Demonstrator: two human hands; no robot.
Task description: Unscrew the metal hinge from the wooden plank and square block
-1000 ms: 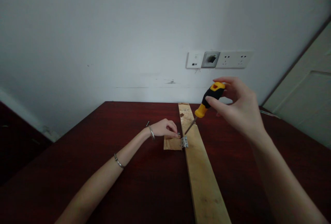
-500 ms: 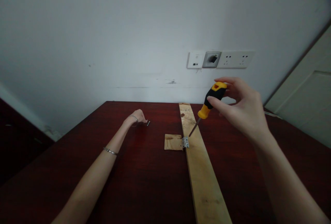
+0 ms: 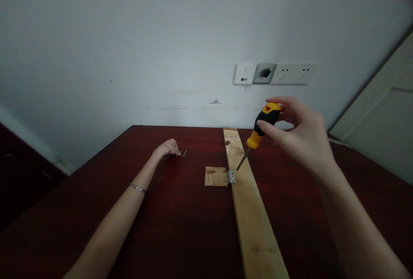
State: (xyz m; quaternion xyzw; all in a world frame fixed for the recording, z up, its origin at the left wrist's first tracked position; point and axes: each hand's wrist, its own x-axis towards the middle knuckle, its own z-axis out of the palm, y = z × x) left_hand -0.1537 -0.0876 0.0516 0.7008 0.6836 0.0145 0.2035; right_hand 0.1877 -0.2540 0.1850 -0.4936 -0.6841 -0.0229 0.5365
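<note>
One screwdriver [image 3: 267,118], gripped by fingers of the right hand [image 3: 301,135]; a slim metal piece [image 3: 185,153] just beside the left hand's [image 3: 171,146] fingertips, their hold unclear, toward the surface's [image 3: 190,227] far edge.

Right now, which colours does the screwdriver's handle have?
The handle is black and yellow; the head view shows it best.

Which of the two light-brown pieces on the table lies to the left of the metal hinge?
The small, short piece. The other one is a long board, at which the screwdriver in the right hand points.
</note>
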